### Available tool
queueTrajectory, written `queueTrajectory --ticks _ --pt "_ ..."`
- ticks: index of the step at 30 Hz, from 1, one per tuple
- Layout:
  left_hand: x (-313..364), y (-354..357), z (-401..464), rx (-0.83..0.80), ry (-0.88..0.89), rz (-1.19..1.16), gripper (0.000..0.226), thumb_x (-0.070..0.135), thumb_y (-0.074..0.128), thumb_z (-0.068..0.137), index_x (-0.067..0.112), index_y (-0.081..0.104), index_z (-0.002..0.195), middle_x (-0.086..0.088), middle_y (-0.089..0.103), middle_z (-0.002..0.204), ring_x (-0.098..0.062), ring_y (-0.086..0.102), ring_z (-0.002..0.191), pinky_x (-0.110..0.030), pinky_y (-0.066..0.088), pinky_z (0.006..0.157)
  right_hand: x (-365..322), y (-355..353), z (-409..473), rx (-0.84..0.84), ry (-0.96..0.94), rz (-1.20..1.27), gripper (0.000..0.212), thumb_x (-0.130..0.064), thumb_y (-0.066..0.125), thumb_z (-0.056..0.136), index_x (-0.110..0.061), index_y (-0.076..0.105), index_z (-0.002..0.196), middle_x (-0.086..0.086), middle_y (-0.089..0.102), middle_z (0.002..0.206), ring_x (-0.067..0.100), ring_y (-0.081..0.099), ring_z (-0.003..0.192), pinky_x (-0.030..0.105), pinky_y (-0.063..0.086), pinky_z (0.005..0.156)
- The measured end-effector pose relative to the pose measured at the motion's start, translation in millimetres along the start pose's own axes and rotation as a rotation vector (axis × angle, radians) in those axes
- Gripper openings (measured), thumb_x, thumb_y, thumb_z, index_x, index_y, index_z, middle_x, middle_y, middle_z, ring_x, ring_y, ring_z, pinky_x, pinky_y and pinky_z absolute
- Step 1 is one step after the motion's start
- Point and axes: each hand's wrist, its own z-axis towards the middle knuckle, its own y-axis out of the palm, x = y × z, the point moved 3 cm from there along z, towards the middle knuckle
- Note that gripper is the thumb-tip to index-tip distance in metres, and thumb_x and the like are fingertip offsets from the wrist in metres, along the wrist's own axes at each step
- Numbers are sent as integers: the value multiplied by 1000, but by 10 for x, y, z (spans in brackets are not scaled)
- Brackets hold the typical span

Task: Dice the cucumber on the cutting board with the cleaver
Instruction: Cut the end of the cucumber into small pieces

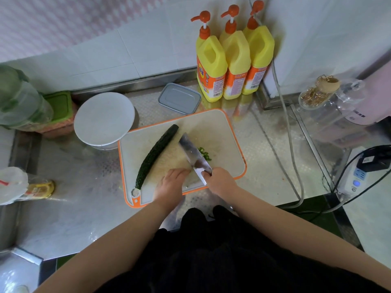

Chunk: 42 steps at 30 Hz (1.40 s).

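**Most of the Cucumber Was Still Whole**

From where I stood, the job looked barely begun. 1 long dark cucumber (155, 156) lay slantwise across the left part of the orange-rimmed cutting board (228, 132), its far tip pointing toward the back wall and its near end, pale where it looked cut, close to the board's front left corner. It was uncut along its length, with no hand on it.

The right hand (221, 181) was wrapped round the handle of the cleaver (193, 156), fingers curled tight on it, the blade running away from the person toward the middle of the board. On the blade's right side sat a small heap of green cut pieces (204, 155), touching or just beside the steel; they were too small for me to say whether they were proper dice or thin slices.

The left hand (173, 182) rested on the board just left of the blade, near its heel, fingers bent downward. Whether they pinned a short piece of cucumber under them I could not tell, as the hand hid whatever was beneath.

So I judged only a small portion done. The long piece would still need splitting lengthwise, then cutting across.

Behind the board stood a white round lid (103, 118), a grey lidded box (179, 98) and 3 yellow pump bottles (234, 60) on the steel counter (80, 187).
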Motion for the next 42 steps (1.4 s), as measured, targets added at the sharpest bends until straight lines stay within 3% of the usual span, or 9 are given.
queueTrajectory --ticks 5,13,16,18,22,26,28,34,42 --pt "137 -47 -13 117 277 246 72 2 53 63 9 54 136 -3 53 139 -22 41 125 -38 45 100 12 -14 -37 31 -4 74 45 -42 46 96 -16 38 59 0 43 58 24 48 67 29 35 63" --pt "78 -76 -10 192 331 377 49 7 52 74 14 68 119 0 64 123 -22 46 118 -37 36 102 86 -180 3 79 21 278 42 -41 49 95 -16 40 63 1 43 57 15 39 49 24 31 46" --pt "193 -202 87 278 237 268 36 7 76 65 22 75 98 6 69 101 -20 53 99 -35 46 85 100 -209 3 83 6 269 41 -41 50 94 -16 43 63 2 45 57 16 42 48 26 33 46" --pt "236 -294 146 296 136 129 11 17 74 73 24 75 83 8 68 87 -21 55 89 -37 52 74 117 -246 -8 96 -12 250 40 -41 50 94 -16 44 64 2 46 58 17 44 50 28 35 48" --pt "267 -427 252 234 -39 -33 11 28 73 81 21 69 74 7 62 81 -20 53 89 -31 39 77 202 -335 -56 158 -51 217 35 -40 48 94 -13 47 70 0 49 64 20 50 62 29 37 60" --pt "234 -524 261 250 -216 -167 3 17 61 86 17 59 88 10 47 73 -23 50 85 -34 41 74 267 -440 -74 167 -92 115 37 -40 44 94 -15 43 67 0 49 66 17 48 63 28 32 53" --pt "128 -535 194 332 -284 -263 17 13 57 89 15 60 105 10 48 76 -25 51 91 -38 44 79 263 -512 -42 122 -137 45 39 -39 44 94 -15 39 64 1 46 62 18 45 59 29 30 52" --pt "-354 -491 -3 509 -526 -336 35 1 38 93 13 56 121 -7 60 119 -25 39 117 -38 37 96 145 -470 18 -124 -321 -392 42 -41 49 91 -14 44 59 3 46 59 23 50 64 30 32 54" --pt "-458 -473 -43 387 -641 -232 39 11 37 97 18 49 133 -8 51 135 -28 35 126 -41 31 104 72 -402 191 -192 -354 -519 40 -45 54 87 -16 46 61 -1 47 61 23 51 69 28 31 53"
